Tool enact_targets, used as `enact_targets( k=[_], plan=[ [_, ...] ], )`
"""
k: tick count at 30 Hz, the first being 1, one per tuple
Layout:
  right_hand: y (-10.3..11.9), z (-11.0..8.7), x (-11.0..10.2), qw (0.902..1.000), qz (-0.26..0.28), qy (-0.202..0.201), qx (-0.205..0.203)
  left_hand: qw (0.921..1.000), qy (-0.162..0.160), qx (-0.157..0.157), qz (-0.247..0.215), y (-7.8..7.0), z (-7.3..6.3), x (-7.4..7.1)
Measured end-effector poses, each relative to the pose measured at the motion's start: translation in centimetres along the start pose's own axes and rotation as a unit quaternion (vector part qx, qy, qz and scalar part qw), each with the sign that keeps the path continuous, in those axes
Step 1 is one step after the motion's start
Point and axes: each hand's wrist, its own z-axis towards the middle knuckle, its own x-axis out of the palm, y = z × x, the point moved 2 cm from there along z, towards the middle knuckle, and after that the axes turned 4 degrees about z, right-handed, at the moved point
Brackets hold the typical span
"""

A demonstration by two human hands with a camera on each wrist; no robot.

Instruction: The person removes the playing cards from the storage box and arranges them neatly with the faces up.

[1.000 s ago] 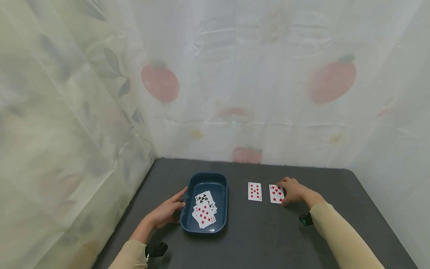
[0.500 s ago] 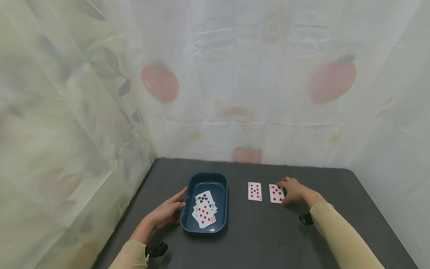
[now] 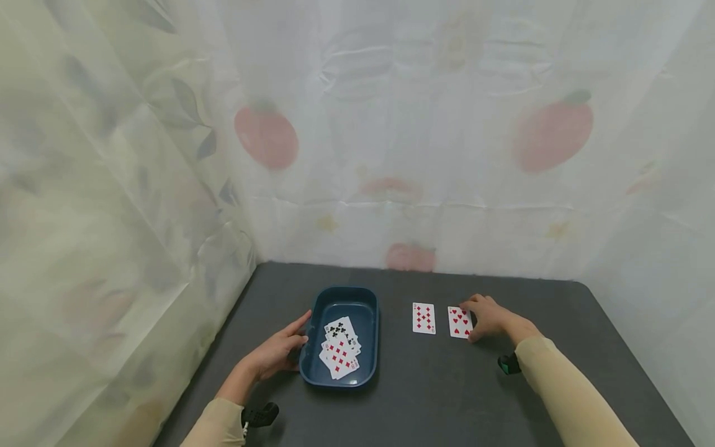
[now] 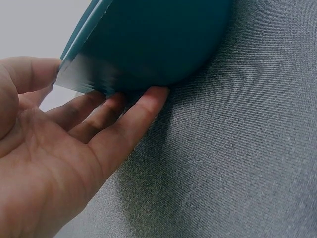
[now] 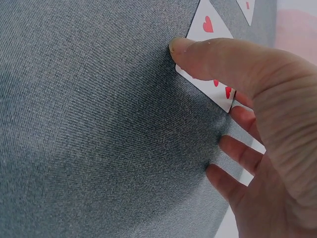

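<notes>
My left hand (image 3: 274, 355) holds the left side of a dark blue rectangular tray (image 3: 365, 313). In the left wrist view, the thumb is at its rim and the fingertips (image 4: 157, 94) lie along the underside of its wall. Several playing cards (image 3: 339, 358) lie face up and overlapping in it, clubs and diamonds on view. On the right, my right hand (image 3: 491, 318) grips a hearts playing card (image 3: 457, 322) on the table, thumb at its near edge and index finger at its far edge. The other fingers curve beside the card.
A diamonds playing card (image 3: 423, 318) lies face up on the dark grey table (image 3: 424, 391), between the tray and the hearts card. White curtains (image 3: 413, 155) printed with fruit hang behind the table and at both sides. Each wrist wears a small black device (image 3: 260, 415).
</notes>
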Motion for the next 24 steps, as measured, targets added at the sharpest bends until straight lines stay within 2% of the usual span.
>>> enact_targets(
  k=[15, 20, 24],
  plan=[
    [0.5, -0.2, -0.6, 0.9998, -0.003, -0.016, -0.01, 1.0, 0.003, 0.002, 0.004, 0.0, 0.1, 0.0],
    [2.2, -0.1, -1.4, 0.998, -0.002, -0.046, -0.044, 1.0, -0.004, 0.003, 0.006, 0.1, 0.2, -0.2],
    [4.8, -0.2, -1.9, 0.9944, -0.009, -0.064, -0.084, 0.9999, -0.011, 0.004, 0.008, 0.3, 0.2, -0.4]
  ],
)
